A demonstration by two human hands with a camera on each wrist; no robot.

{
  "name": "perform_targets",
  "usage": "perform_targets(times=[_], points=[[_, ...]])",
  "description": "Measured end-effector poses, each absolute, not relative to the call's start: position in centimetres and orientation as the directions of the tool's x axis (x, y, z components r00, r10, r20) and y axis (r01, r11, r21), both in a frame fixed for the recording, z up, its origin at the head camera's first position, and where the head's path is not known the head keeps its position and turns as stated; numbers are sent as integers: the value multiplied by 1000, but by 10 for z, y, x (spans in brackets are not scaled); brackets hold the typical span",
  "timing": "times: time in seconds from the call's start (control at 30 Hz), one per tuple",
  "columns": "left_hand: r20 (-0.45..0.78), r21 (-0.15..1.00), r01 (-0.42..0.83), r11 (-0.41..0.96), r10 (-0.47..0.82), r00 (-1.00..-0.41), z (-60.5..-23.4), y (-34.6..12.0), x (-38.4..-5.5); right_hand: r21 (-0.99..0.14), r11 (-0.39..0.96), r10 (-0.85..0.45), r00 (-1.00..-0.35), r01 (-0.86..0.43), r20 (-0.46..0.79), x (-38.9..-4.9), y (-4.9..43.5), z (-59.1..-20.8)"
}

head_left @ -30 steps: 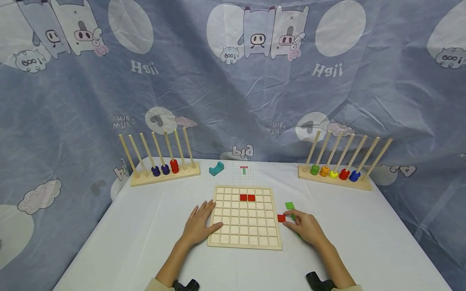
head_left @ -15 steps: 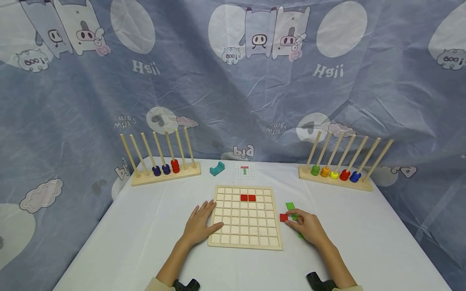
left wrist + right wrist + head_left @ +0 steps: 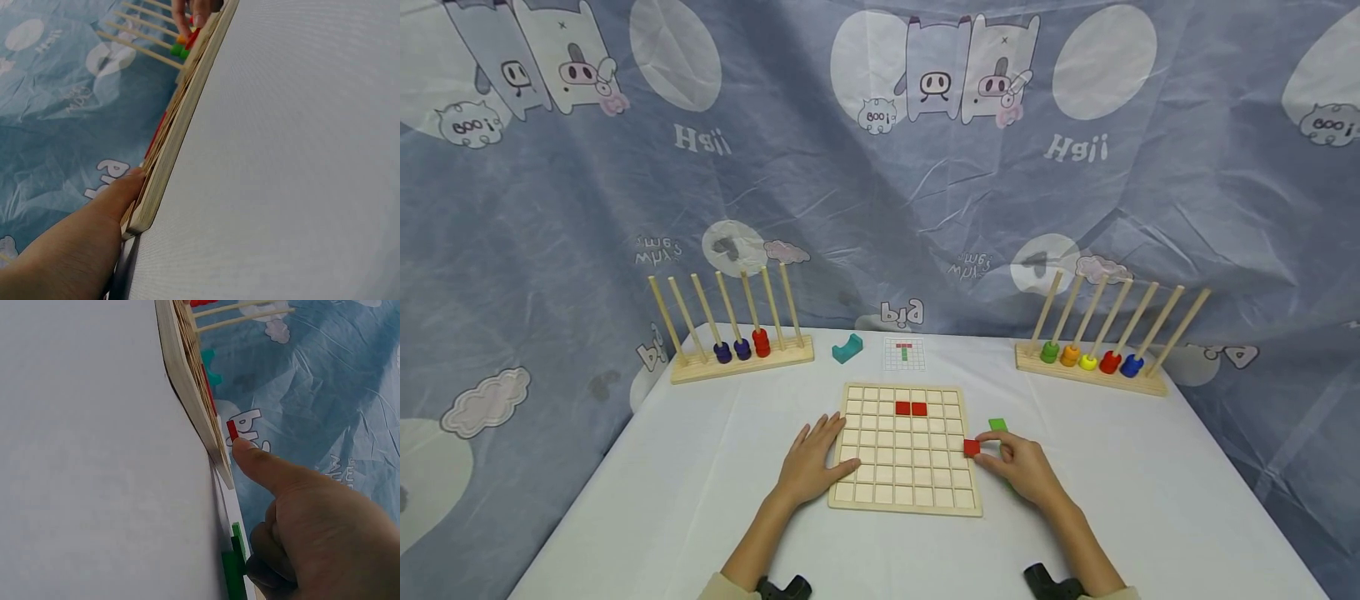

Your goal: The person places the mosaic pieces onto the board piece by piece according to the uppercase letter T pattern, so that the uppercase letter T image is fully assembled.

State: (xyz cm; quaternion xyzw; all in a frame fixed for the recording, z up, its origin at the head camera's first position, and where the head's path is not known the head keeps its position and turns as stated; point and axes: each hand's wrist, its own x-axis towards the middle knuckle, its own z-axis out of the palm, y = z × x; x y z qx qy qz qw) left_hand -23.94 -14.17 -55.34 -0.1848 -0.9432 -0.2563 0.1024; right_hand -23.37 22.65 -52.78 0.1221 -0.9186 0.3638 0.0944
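Observation:
A wooden grid board [image 3: 906, 467] lies on the white table, with two red square tiles [image 3: 911, 408] side by side in its second row. My left hand [image 3: 811, 460] rests on the board's left edge, fingers straight and thumb over the rim; its thumb [image 3: 128, 187] shows there in the left wrist view. Between thumb and fingertips my right hand [image 3: 1026, 468] pinches another red tile [image 3: 972, 448] over the board's right edge. In the right wrist view that red tile [image 3: 232, 429] sticks out past the thumb tip, above the board. Green tiles [image 3: 997, 424] lie by the right hand, partly hidden by it.
Behind the board lie a pattern card [image 3: 904, 354] with a red and green T and a teal curved block [image 3: 847, 348]. Peg racks with coloured beads stand at the back left [image 3: 741, 360] and back right [image 3: 1090, 371]. A printed blue cloth [image 3: 880, 183] hangs behind.
My right hand has lifted the red tile from beside the green tiles and moved it left to the board's right edge. My left hand stays in place.

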Motion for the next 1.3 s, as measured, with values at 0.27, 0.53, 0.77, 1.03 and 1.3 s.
perform_targets(times=[0.27, 0.53, 0.77, 1.03, 1.3], points=[[288, 452, 397, 799, 291, -913, -553, -143, -239, -651, 681, -204, -940, -336, 272, -240, 198, -525], [282, 448, 393, 803, 290, -914, -552, -145, -238, -683, 625, -229, -925, -379, 304, -251, 171, -526], [285, 459, 395, 796, 289, -914, -549, -145, -237, -667, 624, -225, -911, -407, 345, -261, 144, -526], [294, 452, 402, 797, 292, -910, -555, -144, -237, -654, 625, -232, -902, -426, 365, -268, 120, -524], [293, 456, 402, 794, 292, -910, -554, -142, -238, -626, 638, -223, -885, -449, 408, -276, 109, -525]])
